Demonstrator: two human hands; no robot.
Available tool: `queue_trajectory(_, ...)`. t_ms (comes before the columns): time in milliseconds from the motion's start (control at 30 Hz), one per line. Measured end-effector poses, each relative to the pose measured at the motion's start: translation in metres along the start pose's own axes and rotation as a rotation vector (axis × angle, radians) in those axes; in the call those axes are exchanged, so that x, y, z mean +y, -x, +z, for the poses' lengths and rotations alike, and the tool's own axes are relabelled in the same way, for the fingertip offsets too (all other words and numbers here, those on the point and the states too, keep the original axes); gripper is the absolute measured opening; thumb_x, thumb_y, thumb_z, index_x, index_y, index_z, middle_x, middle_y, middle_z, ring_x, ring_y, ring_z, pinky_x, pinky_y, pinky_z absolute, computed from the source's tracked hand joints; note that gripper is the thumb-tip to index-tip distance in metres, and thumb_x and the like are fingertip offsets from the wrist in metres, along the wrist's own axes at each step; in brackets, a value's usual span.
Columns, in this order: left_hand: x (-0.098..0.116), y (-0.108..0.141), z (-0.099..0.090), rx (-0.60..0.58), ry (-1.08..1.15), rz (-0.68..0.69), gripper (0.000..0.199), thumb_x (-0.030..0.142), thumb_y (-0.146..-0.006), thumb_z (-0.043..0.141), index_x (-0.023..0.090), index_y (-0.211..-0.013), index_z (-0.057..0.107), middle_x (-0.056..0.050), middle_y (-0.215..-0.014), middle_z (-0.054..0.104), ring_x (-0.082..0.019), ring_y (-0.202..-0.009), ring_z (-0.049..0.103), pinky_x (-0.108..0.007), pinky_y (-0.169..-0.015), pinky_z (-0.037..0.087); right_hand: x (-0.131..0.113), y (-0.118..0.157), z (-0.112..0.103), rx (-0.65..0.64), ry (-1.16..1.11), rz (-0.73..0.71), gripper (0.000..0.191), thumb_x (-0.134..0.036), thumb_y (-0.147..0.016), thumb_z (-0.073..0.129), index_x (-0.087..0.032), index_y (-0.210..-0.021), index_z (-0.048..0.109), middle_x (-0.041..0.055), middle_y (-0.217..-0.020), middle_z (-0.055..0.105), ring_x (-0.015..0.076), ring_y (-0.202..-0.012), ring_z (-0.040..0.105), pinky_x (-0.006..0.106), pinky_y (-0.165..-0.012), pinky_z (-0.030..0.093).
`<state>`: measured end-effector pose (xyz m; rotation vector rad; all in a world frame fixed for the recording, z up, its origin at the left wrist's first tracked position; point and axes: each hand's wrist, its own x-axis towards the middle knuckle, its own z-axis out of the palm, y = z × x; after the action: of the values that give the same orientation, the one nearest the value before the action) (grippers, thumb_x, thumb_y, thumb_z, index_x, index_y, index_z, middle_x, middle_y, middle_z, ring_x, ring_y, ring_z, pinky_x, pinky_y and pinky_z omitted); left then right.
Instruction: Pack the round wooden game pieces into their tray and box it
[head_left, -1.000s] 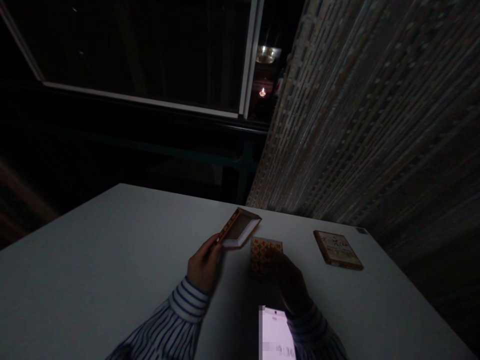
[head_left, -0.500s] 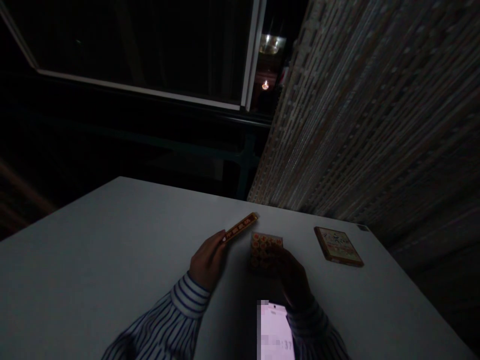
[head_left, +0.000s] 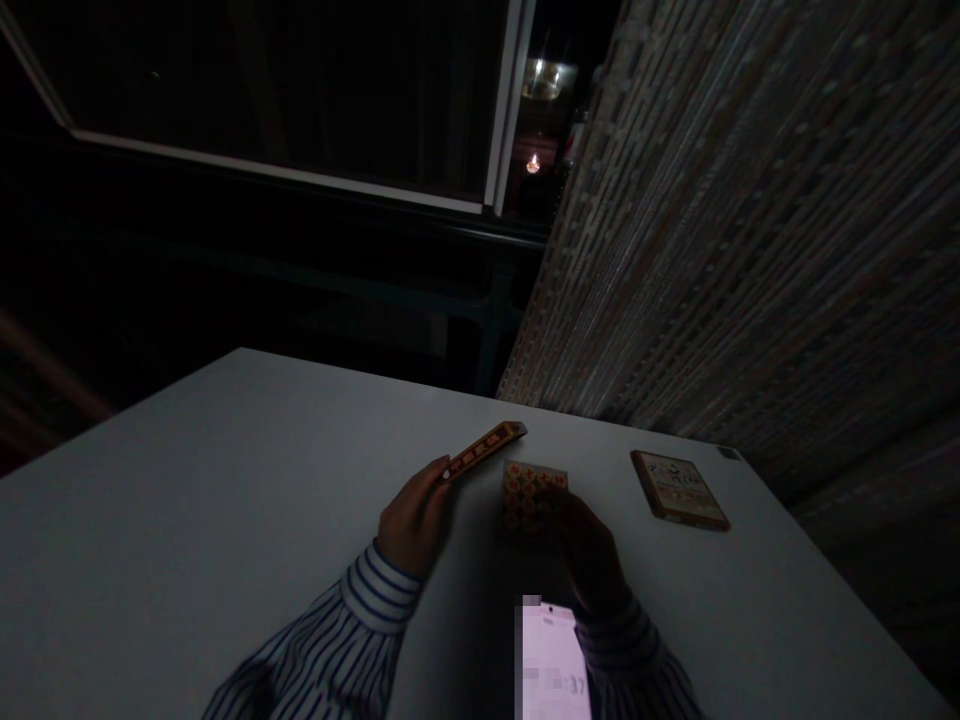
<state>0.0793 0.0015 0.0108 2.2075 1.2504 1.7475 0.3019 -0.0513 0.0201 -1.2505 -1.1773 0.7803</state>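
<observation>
My left hand point(head_left: 412, 515) is closed round the near end of a flat brown box point(head_left: 484, 448), tilted edge-on, with reddish Chinese characters along its side. To its right lies a clear-walled box of Chinese chess pieces point(head_left: 517, 497), round discs with red markings set in rows. My right hand point(head_left: 589, 545) has its curled fingers on the right side of that box, hiding some pieces; the thumb is hard to see in the dark. A lit phone point(head_left: 555, 665) lies below, beside the right wrist.
Both objects are over a white table point(head_left: 262, 480) in dim light. A flat framed box with a printed top point(head_left: 681, 490) lies at the right. Behind the table hang string curtains point(head_left: 675, 250), and a dark window point(head_left: 300, 90) is at the back left.
The far end of the flat brown box has shifted slightly right and shows more of its end. Both hands have stayed nearly in place; the whole view has moved a little.
</observation>
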Motion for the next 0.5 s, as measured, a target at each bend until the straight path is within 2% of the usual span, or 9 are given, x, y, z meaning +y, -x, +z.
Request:
queue_trajectory(133,-0.0013,0.0010,-0.0007,-0.007,0.005,-0.011,0.033,0.017,-0.081,0.051,0.015,-0.115,0.055,-0.009,-0.108,0.064,-0.018,-0.095,0.062,-0.031,-0.085,0.053,0.0015,0.0004,-0.0002,-0.031,-0.024,0.018,0.038,-0.044,-0.072,0.063,-0.022,-0.103,0.065,0.0094,-0.107,0.065,0.0263,-0.098,0.061,0.041,-0.082,0.053)
queue_trajectory(333,0.0015,-0.0005,-0.0033,-0.032,-0.008,-0.031,0.032,0.018,-0.082,0.051,0.013,-0.113,0.055,-0.010,-0.106,0.064,-0.017,-0.096,0.062,-0.030,-0.085,0.052,0.0020,0.0005,0.0008,0.023,-0.020,0.029,0.038,-0.044,-0.070,0.065,-0.020,-0.100,0.066,0.0103,-0.104,0.066,0.0271,-0.096,0.062,0.043,-0.081,0.053)
queue_trajectory(500,0.0014,-0.0004,-0.0030,-0.024,0.007,-0.020,0.032,0.017,-0.081,0.051,0.014,-0.113,0.055,-0.010,-0.107,0.064,-0.018,-0.097,0.062,-0.031,-0.086,0.052,0.0011,0.0010,-0.0010,-0.013,-0.010,0.020,0.037,-0.043,-0.072,0.063,-0.021,-0.102,0.065,0.0094,-0.106,0.066,0.0256,-0.097,0.062,0.040,-0.081,0.054)
